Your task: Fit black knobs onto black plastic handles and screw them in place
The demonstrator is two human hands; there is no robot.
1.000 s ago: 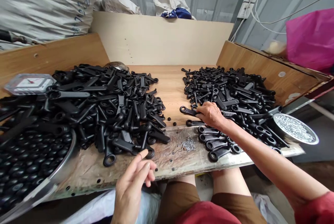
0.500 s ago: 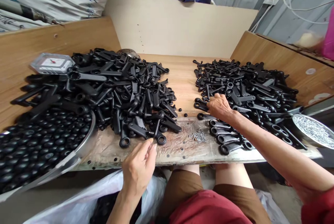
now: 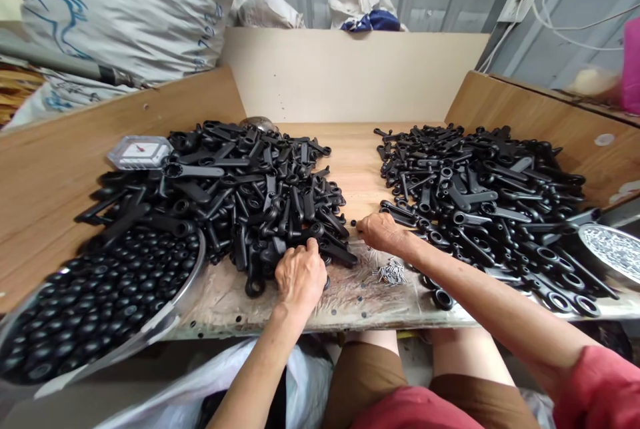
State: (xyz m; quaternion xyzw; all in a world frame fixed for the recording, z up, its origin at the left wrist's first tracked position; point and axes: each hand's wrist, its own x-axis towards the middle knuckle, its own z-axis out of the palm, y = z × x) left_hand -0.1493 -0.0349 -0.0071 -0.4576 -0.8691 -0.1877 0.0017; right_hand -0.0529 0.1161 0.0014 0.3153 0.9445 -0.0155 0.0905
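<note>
Head view: left hand [image 3: 300, 276] clenches a black handle [image 3: 331, 250] at the left pile [image 3: 240, 196]'s near edge; right hand [image 3: 383, 232], fingers curled, hides any contents, with screws [image 3: 391, 274] seemingly kept close beside.

Soft, even light fills the spot, bright enough all round. The left hand [image 3: 300, 276] casts only a faint shadow on the table [image 3: 353, 299] under it. Beyond the right hand [image 3: 383, 232], the metal dish [image 3: 607, 249] glints pale. The black parts [image 3: 260, 196] ahead of both hands swallow detail. Edges bow outward; the pink shape [image 3: 631, 62] far right of that hand is smeared.
</note>
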